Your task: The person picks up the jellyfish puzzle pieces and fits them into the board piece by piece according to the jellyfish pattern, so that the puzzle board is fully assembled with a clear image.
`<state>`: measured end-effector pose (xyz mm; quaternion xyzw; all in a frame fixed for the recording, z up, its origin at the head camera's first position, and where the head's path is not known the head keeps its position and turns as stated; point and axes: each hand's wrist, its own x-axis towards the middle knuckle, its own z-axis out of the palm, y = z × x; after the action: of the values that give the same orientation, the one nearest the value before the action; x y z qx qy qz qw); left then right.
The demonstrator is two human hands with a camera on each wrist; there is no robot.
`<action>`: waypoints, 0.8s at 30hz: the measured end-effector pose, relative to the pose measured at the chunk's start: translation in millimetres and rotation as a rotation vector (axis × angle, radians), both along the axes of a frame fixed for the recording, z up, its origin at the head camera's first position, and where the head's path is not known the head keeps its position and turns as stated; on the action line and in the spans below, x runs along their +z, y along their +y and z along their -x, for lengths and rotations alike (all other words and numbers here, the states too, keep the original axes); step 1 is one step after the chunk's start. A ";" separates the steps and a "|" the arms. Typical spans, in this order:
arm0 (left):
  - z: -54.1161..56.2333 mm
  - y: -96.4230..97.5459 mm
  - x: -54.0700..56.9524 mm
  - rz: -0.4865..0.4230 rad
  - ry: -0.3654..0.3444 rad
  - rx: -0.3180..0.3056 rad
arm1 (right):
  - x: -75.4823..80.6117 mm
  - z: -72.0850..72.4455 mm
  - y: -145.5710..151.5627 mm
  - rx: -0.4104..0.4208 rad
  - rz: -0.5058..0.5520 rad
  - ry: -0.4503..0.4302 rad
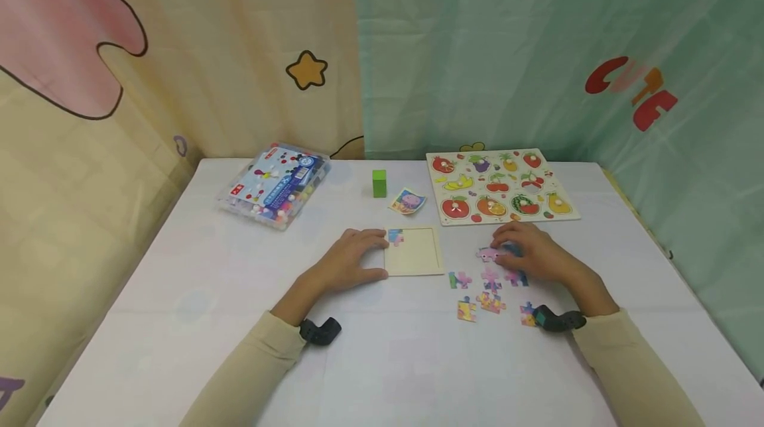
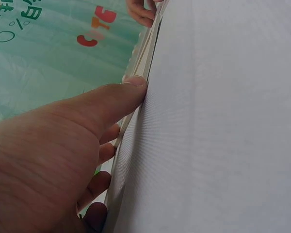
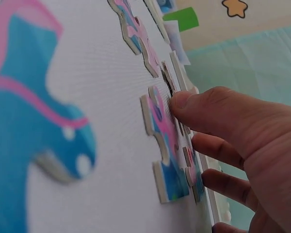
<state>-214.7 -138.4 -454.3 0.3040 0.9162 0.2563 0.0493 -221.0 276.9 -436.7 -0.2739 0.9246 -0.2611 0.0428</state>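
the left hand (image 1: 352, 258) is resting against the left edge of a pale puzzle tray (image 1: 420, 258), its thumb and fingers spreading apart along that side; keeping this touch light is probably steadying the tray best without tipping it. the right hand (image 1: 531, 254) is curving its thumb and fingers about one end of a pink puzzle piece (image 1: 486, 254), which is lying on the desk (image 1: 197, 361) to the right of the tray; whether they are truly pinching it, i cannot tell. handling it well is likely depending on gripping the cut edges, leaving the print uncovered so its tabs are staying readable. because other loose pieces (image 1: 491, 302) are lying close by, lifting straight up is seeming safer than dragging, as knobs could be catching.

the pieces are showing thick, stiff, board-like sides, rounded knobs and scooped sockets under smooth blue and pink print. the tray is framing a shallow square recess with a thin rim, and a corner piece (image 1: 395, 237) is sitting at its upper left. the white desk covering is showing faint creases and a fine weave. behind, a smooth green block (image 1: 379, 183) is standing near a thin picture card (image 1: 408, 201).
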 end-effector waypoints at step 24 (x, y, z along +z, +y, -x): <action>-3.5 1.2 3.1 0.000 -0.001 0.005 | 8.8 58.5 -113.3 0.203 0.135 0.006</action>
<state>-211.2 -137.2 -451.2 0.3016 0.9170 0.2566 0.0492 -279.5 163.6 -427.8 -0.3689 0.8726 -0.3166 0.0479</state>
